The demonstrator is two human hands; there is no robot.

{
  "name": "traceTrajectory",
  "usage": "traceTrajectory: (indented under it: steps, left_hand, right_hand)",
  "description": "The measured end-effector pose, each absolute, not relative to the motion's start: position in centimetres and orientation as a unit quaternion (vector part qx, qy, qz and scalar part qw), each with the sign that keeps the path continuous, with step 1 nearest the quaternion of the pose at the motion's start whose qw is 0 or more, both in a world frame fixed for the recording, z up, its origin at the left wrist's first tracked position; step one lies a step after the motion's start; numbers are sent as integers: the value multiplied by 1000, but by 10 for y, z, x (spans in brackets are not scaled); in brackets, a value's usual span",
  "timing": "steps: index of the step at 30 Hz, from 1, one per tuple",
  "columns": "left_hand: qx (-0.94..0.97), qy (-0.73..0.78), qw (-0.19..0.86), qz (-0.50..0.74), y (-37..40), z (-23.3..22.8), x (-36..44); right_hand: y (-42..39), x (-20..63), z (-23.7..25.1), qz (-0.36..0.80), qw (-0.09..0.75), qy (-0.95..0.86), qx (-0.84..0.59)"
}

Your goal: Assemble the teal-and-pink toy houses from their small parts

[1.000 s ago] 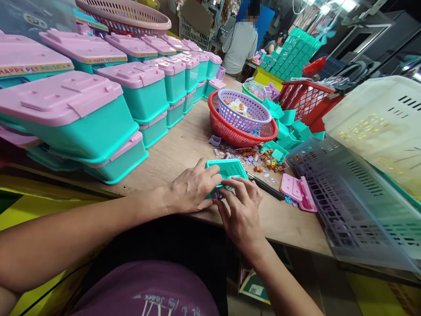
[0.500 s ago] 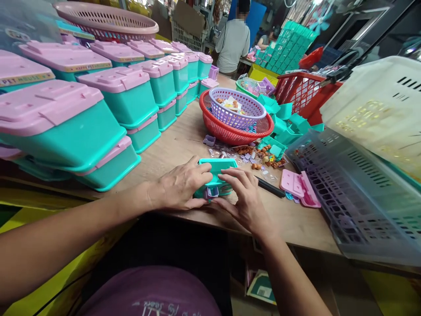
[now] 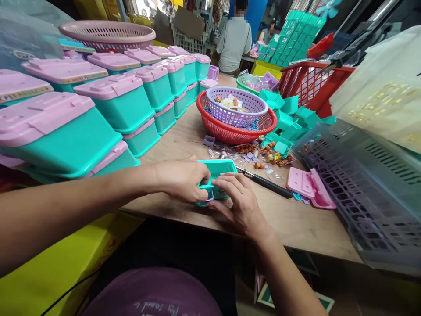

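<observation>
A small open teal plastic box (image 3: 221, 166) rests on the table near its front edge, between my hands. On its near side a little purple plastic part (image 3: 210, 195) shows, partly covered by fingers. My left hand (image 3: 186, 180) is closed at the box's left end, its thumb against the purple part. From the right, my right hand (image 3: 241, 199) grips the box, fingers over the rim and thumb low on the near side. Just behind lies a black-handled tool (image 3: 268, 184), and right of it an open pink lid (image 3: 309, 184).
Stacked teal boxes with pink lids (image 3: 115, 101) fill the left. A purple basket (image 3: 237, 118) sits inside a red basket (image 3: 213, 129) at the back, near small brown figures (image 3: 250, 149) and loose teal boxes (image 3: 296, 118). A grey crate (image 3: 371, 184) borders the right. Another person (image 3: 233, 44) stands beyond.
My left hand has turned and moved its thumb and fingers onto the purple part at the box's near side. My right hand stays on the box. The view has shifted slightly.
</observation>
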State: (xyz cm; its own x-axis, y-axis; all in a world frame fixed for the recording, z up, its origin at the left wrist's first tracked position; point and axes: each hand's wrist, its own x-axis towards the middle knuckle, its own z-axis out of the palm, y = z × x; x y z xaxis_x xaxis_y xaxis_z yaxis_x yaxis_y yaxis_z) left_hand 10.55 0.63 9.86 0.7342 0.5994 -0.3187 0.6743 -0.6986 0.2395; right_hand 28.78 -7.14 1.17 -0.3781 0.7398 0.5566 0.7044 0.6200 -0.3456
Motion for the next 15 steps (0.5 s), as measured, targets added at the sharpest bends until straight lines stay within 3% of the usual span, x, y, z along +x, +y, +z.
traceTrajectory:
  steps: [7,15]
  left_hand:
    - [876,403,160,-209,9,109,127]
    - [877,410,146,-204,10,105,127]
  right_hand:
    - [-71,290,7,46,351,-831,-430]
    - [-69,291,0,35,368,-829,-419]
